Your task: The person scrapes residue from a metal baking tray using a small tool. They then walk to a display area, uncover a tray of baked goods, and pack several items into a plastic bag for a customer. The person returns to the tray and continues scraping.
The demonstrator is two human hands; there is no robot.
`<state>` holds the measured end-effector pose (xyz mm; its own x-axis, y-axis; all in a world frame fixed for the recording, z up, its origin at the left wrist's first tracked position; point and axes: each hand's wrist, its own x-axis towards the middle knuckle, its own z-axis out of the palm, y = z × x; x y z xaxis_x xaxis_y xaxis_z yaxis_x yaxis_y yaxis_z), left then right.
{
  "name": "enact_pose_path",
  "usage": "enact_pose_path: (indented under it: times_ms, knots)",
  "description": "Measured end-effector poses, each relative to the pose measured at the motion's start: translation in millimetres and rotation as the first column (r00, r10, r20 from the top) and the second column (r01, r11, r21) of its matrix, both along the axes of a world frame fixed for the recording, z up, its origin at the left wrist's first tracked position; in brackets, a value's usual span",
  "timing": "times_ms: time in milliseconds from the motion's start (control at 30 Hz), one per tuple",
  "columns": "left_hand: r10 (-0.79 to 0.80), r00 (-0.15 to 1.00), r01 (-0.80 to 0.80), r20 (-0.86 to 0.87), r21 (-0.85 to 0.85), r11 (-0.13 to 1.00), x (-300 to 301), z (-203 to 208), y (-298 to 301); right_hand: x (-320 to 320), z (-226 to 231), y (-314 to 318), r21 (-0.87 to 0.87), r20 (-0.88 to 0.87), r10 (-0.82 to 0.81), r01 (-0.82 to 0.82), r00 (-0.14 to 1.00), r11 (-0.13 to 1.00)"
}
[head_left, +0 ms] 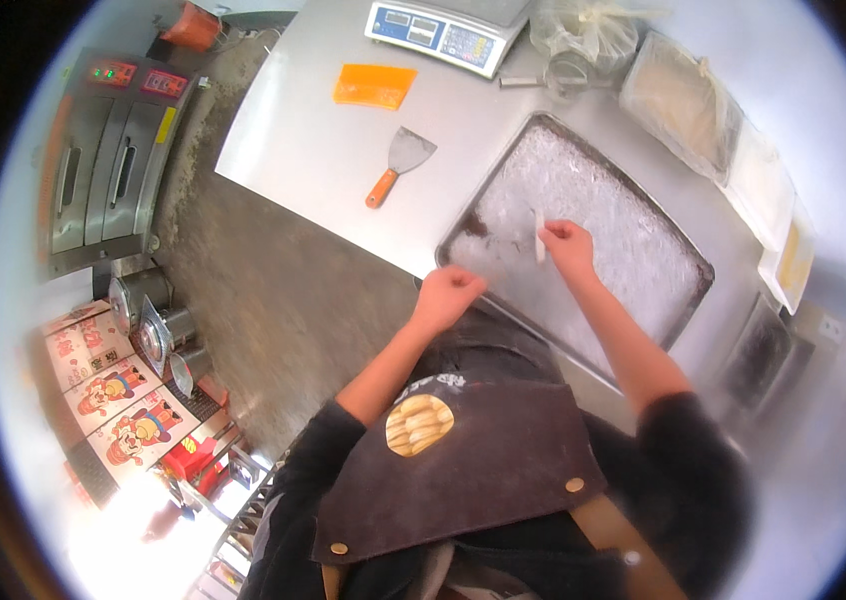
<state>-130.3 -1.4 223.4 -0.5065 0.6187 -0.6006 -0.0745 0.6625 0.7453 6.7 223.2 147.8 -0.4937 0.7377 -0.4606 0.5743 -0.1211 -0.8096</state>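
Note:
A large, dark-rimmed metal baking tray (633, 190) lies at an angle on the steel table, its inside streaked grey and white. Over its left part my right hand (567, 243) pinches a slim pale strip (540, 236), held roughly upright; its exact kind is unclear. My left hand (450, 292) is closed with curled fingers at the tray's near left corner, and whatever it may hold is hidden. Left of the tray lies a scraper (402, 163) with a wide metal blade and orange handle. Beyond it is a flat orange plastic dough scraper (375, 86).
A digital scale (443, 35) stands at the table's far side, beside a clear plastic bag (588, 30). Plastic-covered containers (683, 105) line the right side. A steel oven (108, 170) stands far left, with printed cartons (123, 390) below it.

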Motion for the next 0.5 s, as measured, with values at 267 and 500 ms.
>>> enact_pose_path:
  times_ms: [267,500]
  knots:
    - [0.400,0.916,-0.391,0.037,-0.146,0.909,12,-24,-128,52,-112,44,0.371,0.253,0.159,-0.248,0.954,0.895]
    - [0.533,0.844,-0.527,-0.063,0.086,0.845,37,-35,-215,-37,-84,14,0.760,0.034,0.272,-0.202,0.962,0.618]
